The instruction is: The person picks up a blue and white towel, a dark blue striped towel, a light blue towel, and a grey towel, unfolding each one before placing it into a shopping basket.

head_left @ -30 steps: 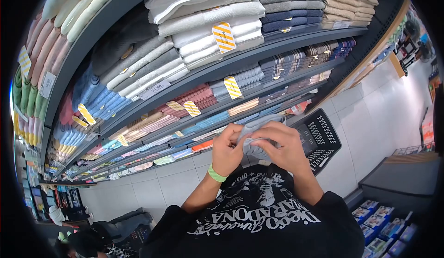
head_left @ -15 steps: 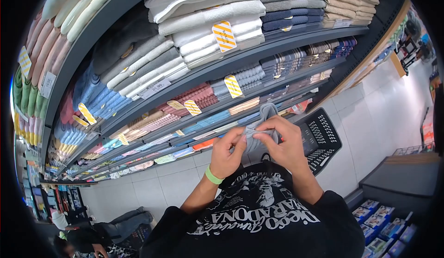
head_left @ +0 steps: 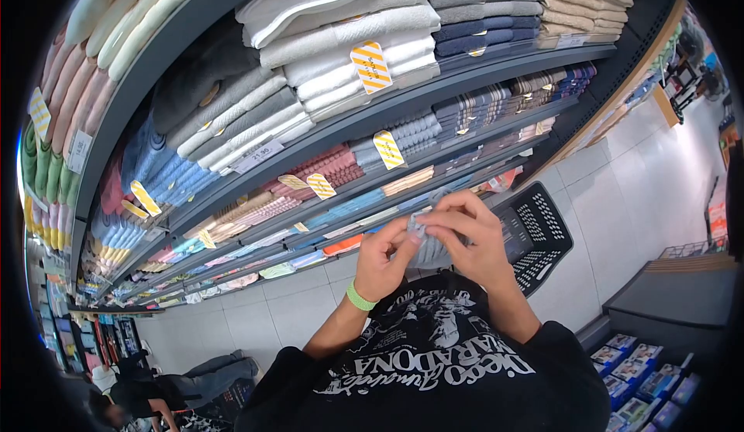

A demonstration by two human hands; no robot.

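A light grey towel [head_left: 431, 252] hangs bunched between my two hands, in front of my chest. My left hand [head_left: 383, 260], with a green band on the wrist, pinches the upper left part of it between thumb and fingers. From the other side my right hand [head_left: 466, 234] grips the same gathered spot, its fingertips close to those of the left. The fingers cover part of the towel, and its lower folds fall below them.
Shelves of folded towels [head_left: 349, 33] curve across the front, with striped tags [head_left: 371, 68] on the stacks. A black basket [head_left: 535, 238] is on the tiled floor at the right. Boxed goods [head_left: 639, 370] fill a low display. Another person [head_left: 147, 397] is at lower left.
The towel's upright end above my hands has been folded down and gathered. Both hands keep hold, and the right fingers have shifted over the bunched cloth.
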